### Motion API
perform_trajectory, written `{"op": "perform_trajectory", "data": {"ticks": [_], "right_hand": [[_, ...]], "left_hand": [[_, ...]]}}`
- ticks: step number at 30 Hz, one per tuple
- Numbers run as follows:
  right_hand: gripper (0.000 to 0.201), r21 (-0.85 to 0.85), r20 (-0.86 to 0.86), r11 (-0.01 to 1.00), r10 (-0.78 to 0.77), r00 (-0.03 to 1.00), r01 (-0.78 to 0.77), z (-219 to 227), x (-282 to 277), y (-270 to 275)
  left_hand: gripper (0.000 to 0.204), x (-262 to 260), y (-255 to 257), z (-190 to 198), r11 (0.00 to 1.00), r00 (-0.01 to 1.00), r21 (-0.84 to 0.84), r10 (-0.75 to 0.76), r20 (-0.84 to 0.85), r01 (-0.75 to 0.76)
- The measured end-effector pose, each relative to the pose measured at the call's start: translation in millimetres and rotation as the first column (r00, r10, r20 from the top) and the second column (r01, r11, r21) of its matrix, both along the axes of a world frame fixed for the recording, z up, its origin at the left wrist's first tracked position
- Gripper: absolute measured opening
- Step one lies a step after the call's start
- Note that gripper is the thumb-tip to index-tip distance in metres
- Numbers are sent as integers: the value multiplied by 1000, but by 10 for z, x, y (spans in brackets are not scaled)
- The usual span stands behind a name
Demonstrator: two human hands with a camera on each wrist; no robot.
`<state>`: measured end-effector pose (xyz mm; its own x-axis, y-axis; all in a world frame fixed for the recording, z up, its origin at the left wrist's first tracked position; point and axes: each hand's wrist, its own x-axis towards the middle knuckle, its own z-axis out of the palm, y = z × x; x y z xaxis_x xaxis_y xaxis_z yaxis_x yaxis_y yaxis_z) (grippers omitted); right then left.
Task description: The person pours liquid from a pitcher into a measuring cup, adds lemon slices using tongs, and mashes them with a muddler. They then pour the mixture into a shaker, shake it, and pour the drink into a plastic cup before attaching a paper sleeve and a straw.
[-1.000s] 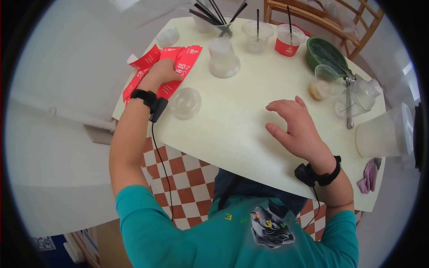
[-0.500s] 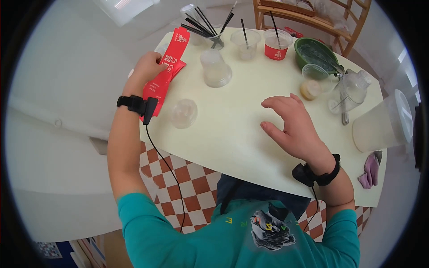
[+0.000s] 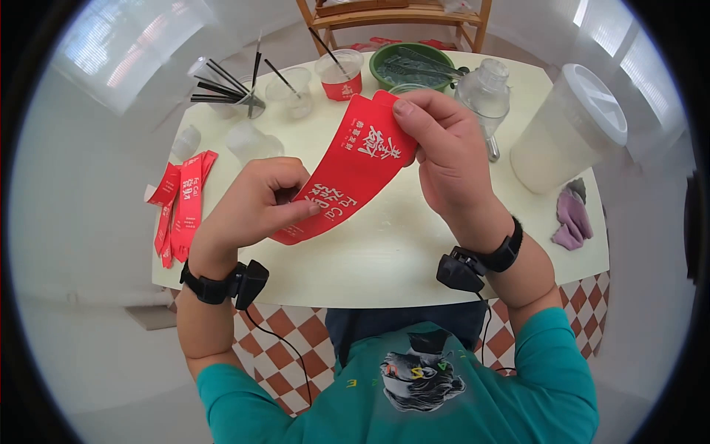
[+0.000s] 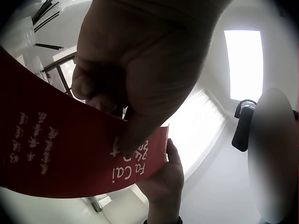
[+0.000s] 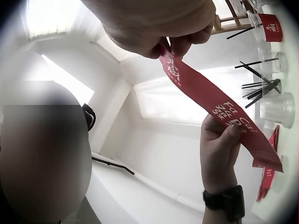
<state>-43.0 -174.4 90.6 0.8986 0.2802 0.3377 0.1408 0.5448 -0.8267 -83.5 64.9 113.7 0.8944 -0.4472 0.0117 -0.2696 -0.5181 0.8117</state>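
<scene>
A red paper cup sleeve (image 3: 340,177), a curved strip with white lettering, is held up over the table between both hands. My left hand (image 3: 255,203) pinches its lower left part, thumb over the printed face. At the upper right end, my right hand (image 3: 455,159) pinches the strip between thumb and fingers. The right wrist view shows the sleeve (image 5: 201,93) stretched lengthwise from the right hand (image 5: 163,23) down past the left hand (image 5: 219,144). More red sleeves (image 3: 188,200) lie in a loose pile at the table's left edge.
Along the back stand a cup of black straws (image 3: 251,103), a clear cup with a straw (image 3: 296,96), a red-sleeved cup (image 3: 342,89) and a green bowl (image 3: 381,66). A clear bottle (image 3: 484,92), lidded pitcher (image 3: 551,144) and purple cloth (image 3: 572,222) are at the right.
My left hand has brought one sleeve from the pile to the middle, in front of me. My right hand, earlier free above the table, has risen and taken its other end.
</scene>
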Motion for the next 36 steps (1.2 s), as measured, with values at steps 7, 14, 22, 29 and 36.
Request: {"op": "perform_trajectory", "data": {"ticks": [7, 14, 22, 29, 36], "right_hand": [[19, 201, -133, 973, 140, 981, -111, -46, 100, -77], [16, -16, -50, 1000, 8, 999, -8, -35, 47, 44], [23, 664, -32, 739, 179, 983, -113, 126, 232, -354], [20, 752, 74, 596, 349, 934, -282, 243, 322, -596], [23, 780, 101, 566, 304, 947, -265, 214, 489, -902]], "left_hand": [[10, 109, -76, -109, 998, 999, -66, 22, -50, -25], [15, 143, -41, -145, 993, 993, -32, 108, -42, -109], [72, 343, 467, -353, 798, 904, -588, 339, 262, -129], [80, 625, -33, -809, 102, 964, -995, -264, -45, -18], [57, 632, -608, -609, -200, 904, -978, -426, 37, -54]]}}
